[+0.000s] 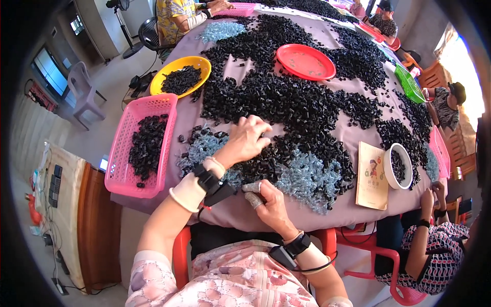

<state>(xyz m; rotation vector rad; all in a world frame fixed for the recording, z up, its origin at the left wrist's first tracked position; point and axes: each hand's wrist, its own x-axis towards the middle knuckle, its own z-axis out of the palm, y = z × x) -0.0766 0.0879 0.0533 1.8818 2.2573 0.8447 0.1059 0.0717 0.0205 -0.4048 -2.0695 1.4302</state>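
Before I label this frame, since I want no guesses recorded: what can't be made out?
All in the head view:
Left hand: its own back hides anything in its grasp.
Right hand: its curl hides anything inside.
Co-worker in yellow patterned shirt: head cut off by the upper edge.
Far black pieces: too small to tell shapes.

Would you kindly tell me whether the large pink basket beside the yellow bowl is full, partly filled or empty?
The basket is partly filled: small black pieces lie inside, with bare pink mesh showing along its left side.

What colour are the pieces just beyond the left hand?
The small pieces are black; head view.
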